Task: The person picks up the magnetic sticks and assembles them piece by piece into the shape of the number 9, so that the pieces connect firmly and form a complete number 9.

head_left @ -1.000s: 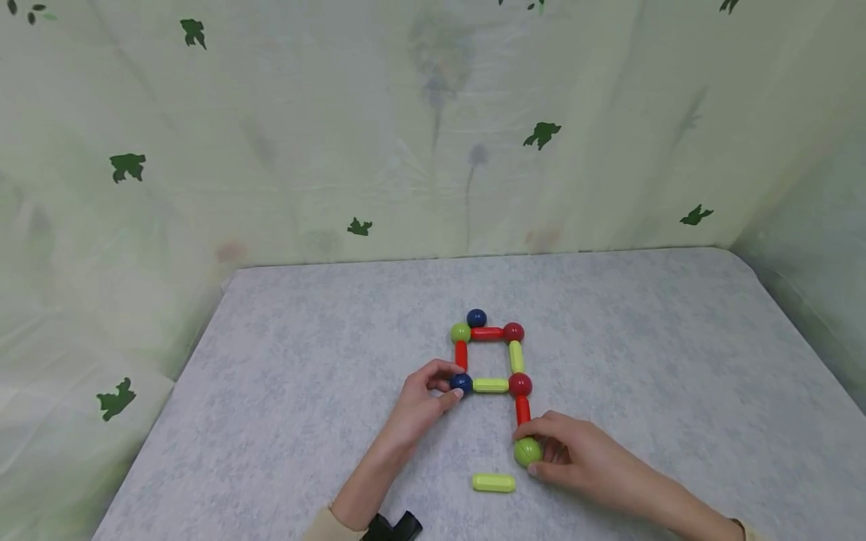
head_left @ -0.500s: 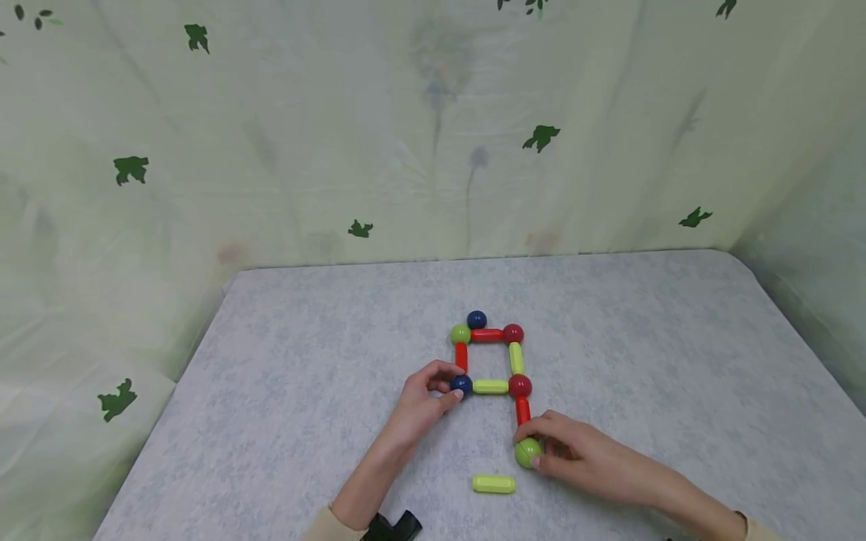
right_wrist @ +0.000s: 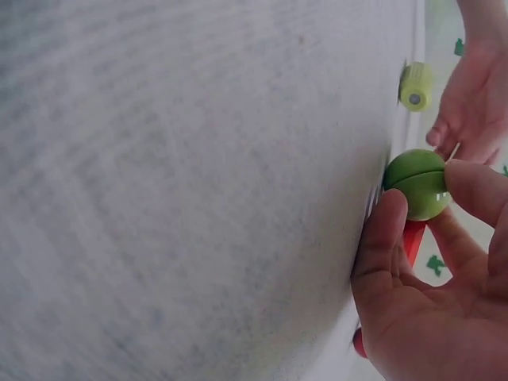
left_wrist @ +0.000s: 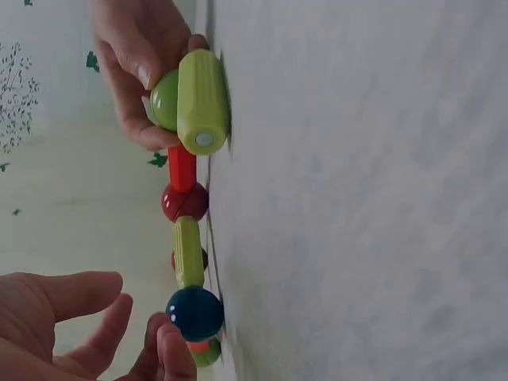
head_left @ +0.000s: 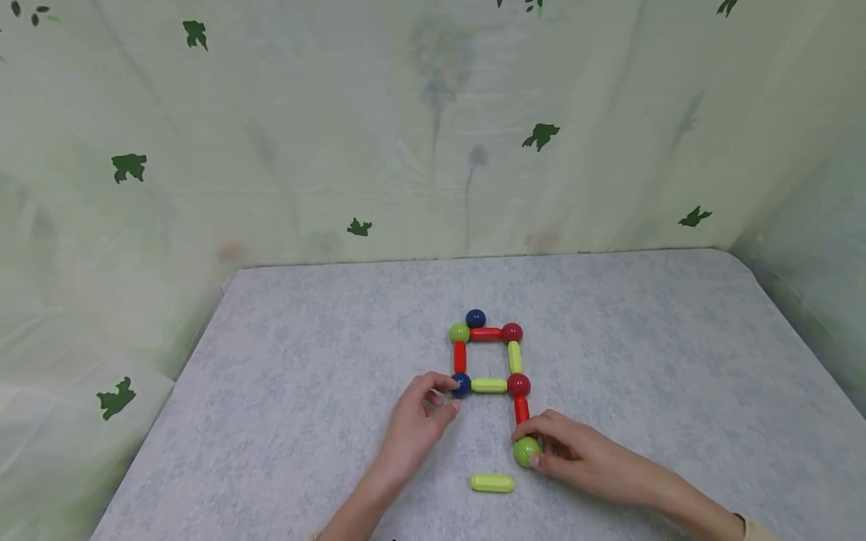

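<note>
My right hand (head_left: 575, 454) pinches a green ball (right_wrist: 417, 184) between thumb and fingers. A red rod (head_left: 522, 409) joins that ball to a dark red ball (head_left: 519, 385) at one corner of a square of magnetic rods and balls. At the square's near left corner is a blue ball (left_wrist: 195, 313). My left hand (head_left: 419, 421) is beside it, fingertips at the ball and thumb apart from it. A loose yellow-green rod (head_left: 492, 483) lies on the table between the hands, nearer the person.
A second blue ball (head_left: 476, 318) sits at the square's far left corner, against the green ball (head_left: 459, 333) there. The table (head_left: 304, 338) has a grey mottled cover. Behind it hangs a pale curtain (head_left: 304, 135) with green leaf-like patches.
My left thumb has come away from the near blue ball, and that hand has shifted slightly back. The right hand keeps its pinch on the green ball, almost still.
</note>
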The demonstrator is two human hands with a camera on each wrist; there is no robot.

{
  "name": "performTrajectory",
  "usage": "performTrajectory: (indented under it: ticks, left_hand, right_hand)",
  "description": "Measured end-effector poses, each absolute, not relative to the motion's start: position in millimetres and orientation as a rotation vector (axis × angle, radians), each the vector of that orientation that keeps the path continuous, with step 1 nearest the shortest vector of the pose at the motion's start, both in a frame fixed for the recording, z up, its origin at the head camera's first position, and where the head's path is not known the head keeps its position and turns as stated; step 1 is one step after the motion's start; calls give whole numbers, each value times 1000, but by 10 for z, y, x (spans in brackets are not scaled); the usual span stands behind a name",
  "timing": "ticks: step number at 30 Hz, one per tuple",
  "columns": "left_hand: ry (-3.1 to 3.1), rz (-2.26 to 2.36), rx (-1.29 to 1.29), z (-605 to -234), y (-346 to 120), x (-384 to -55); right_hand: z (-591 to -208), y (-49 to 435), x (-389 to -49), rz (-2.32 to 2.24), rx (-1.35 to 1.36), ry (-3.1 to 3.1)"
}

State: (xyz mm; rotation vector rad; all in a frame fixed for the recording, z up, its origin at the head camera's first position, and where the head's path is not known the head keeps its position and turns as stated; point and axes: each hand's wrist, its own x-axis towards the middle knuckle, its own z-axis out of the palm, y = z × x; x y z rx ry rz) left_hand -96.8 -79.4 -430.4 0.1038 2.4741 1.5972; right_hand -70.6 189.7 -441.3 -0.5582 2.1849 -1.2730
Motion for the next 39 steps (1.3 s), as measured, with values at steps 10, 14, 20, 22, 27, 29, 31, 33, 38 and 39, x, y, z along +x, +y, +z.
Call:
performTrajectory:
  ticks: [10,14,20,22,27,29,31,33,38,39]
  left_hand:
    - [2288,1214,506,-4298,-738,-693]
    - [2309,1055,598,-4331,-697,-675]
    - [2385,1004,580,-4310,-658,-688]
    - [2396,1025,560,-4294,-652,-701]
    - [2389,1065,565,-4288,-640,-749]
    - [2374,1083,573,-4295,-638,-768]
    - [2353,1111,574,-4299,-643,-781]
    - [2333,1142,565,-4303,-649,-791]
    - [2309,1194,557,-4323,-661,-809]
    - [2309,1199,559,-4329,-662,-814]
  right_hand:
    - [-4397,1911,-689,-1283,-595,2185]
    - [-4402,1909,-691,-1291,-582,2170]
    - [-4411,1904,-692,-1298,-578,2170]
    - [-4413,1904,-688,-1302,-589,2177]
    - [-4414,1896,-687,-1311,-591,2180]
    - [-4412,1891,-688,-1309,-594,2182]
    - [-4410,1886,-688,-1305,-594,2185]
    - [-4408,1883,-689,-1300,-586,2188]
    - [-4407,1880,-691,-1295,-562,2187]
    - [-4407,1880,-692,-1296,-561,2187]
